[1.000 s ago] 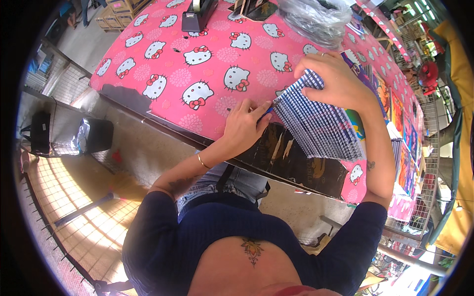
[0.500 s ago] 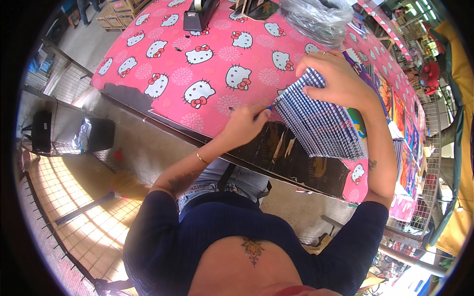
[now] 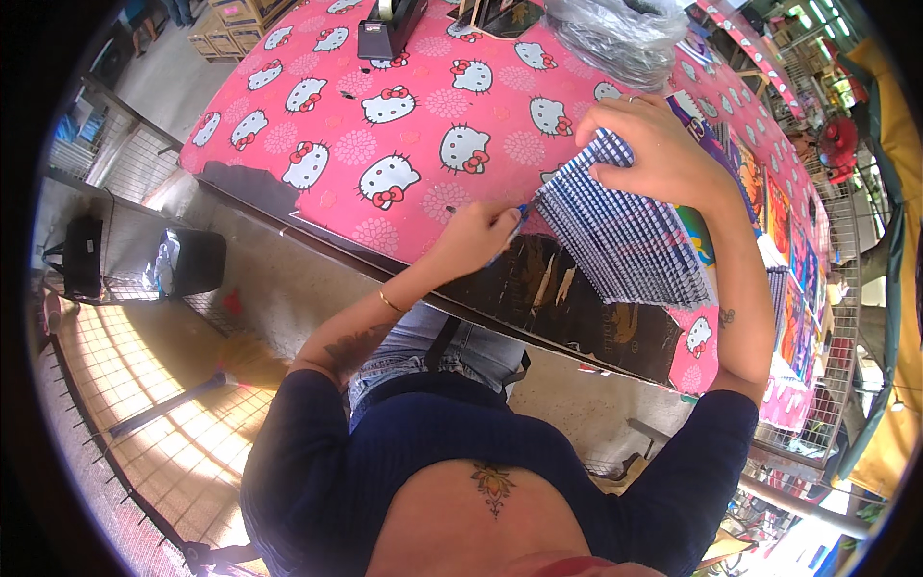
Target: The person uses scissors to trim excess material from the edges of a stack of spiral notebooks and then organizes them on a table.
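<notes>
A stack of spiral-bound books [image 3: 625,231] with blue-and-white edges stands slanted at the table's front, its bindings fanned toward me. Over its far left corner my right hand [image 3: 649,144] is curled, the thumb against the bindings and the fingers on the far side. Just left of the stack, my left hand [image 3: 481,234] is closed around a slim blue tool [image 3: 523,210], whose dark tip points at the books' left corner. Most of that tool is hidden in the fist, so its exact kind cannot be made out. Part of a colourful cover [image 3: 694,231] shows beside my right wrist.
The pink patterned table cover [image 3: 404,144] has a torn dark patch [image 3: 538,279] at the front edge. A black tape dispenser [image 3: 389,34] and a bundle of clear plastic [image 3: 620,38] lie farther back. More colourful books [image 3: 793,279] are at the right.
My left fist has turned a little, and more of the blue tool shows, with its tip still by the books. My right hand keeps its hold on the stack.
</notes>
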{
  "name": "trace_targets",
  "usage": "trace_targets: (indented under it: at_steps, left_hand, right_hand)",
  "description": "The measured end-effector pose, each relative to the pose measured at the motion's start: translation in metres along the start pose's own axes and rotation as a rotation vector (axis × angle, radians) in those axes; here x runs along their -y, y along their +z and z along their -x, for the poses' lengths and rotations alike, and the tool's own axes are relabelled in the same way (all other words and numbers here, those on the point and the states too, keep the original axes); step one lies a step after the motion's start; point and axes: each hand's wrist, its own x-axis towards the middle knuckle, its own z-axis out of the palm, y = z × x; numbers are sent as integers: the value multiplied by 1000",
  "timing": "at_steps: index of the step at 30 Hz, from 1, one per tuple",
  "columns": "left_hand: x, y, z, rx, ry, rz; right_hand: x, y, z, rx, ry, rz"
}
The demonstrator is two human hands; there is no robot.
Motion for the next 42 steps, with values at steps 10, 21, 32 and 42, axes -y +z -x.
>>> trace_targets:
  at_steps: [10,21,32,42]
  left_hand:
    - [18,7,-8,-110,74,-135]
    - [9,-2,-9,77,-303,579]
    - [12,10,-9,-125,162,-353]
    - [0,7,-2,104,-321,551]
  right_hand:
    - [1,-3,-2,71,25,49]
    - [-5,4,2,-1,4,21]
    - [-10,5,0,35,22,41]
    - [-11,7,2,12,26,58]
